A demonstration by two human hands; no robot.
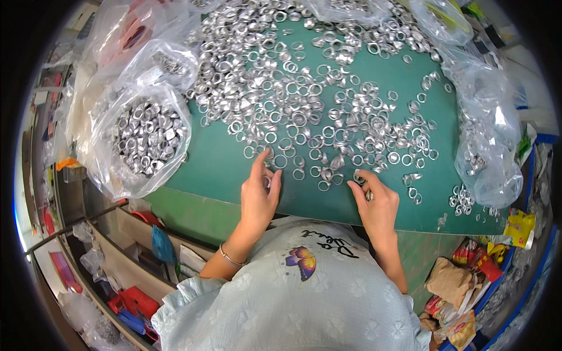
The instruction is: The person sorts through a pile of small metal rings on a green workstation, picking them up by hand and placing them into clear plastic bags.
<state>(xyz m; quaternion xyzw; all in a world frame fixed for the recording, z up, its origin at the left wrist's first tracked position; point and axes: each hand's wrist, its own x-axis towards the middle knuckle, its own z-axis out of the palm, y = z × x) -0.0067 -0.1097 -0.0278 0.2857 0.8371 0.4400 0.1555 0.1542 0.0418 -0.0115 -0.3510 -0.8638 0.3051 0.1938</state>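
Small silver rings (328, 117) lie flat, holes upward, scattered over the green worktop (234, 169) just beyond both hands. The left hand (259, 196) pinches one ring, forefinger stretched forward; the right hand (377, 202) curls its fingers (358, 188) around a ring. Left of the fingers, a clear bag (140, 140) holds more rings.

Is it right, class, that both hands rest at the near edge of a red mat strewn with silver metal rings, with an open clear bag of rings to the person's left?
Not quite: the mat is green, not red, as the head view shows. The rest holds: the left hand and right hand rest at its near edge among silver metal rings, and the open clear bag of rings lies to the person's left.
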